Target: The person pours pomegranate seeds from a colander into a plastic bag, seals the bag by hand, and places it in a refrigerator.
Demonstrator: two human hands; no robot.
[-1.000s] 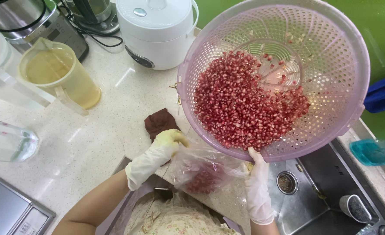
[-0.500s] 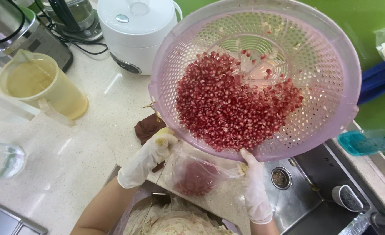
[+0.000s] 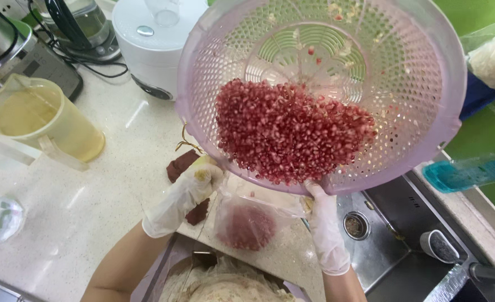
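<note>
From the head cam: I had the pink colander (image 3: 409, 112) tipped up over the counter (image 3: 107, 184), the pile of pomegranate seeds (image 3: 292, 131) slumped against its lower rim. My left hand (image 3: 183, 196) and right hand (image 3: 325, 235), both gloved, had their fingers curled shut at the mouth of a clear plastic bag (image 3: 250, 221) right below, some seeds already in it. Honestly my worry was that the mouth was way narrower than that rim, so a fast slide could've scattered seeds on the counter or into the sink (image 3: 404, 251).
</note>
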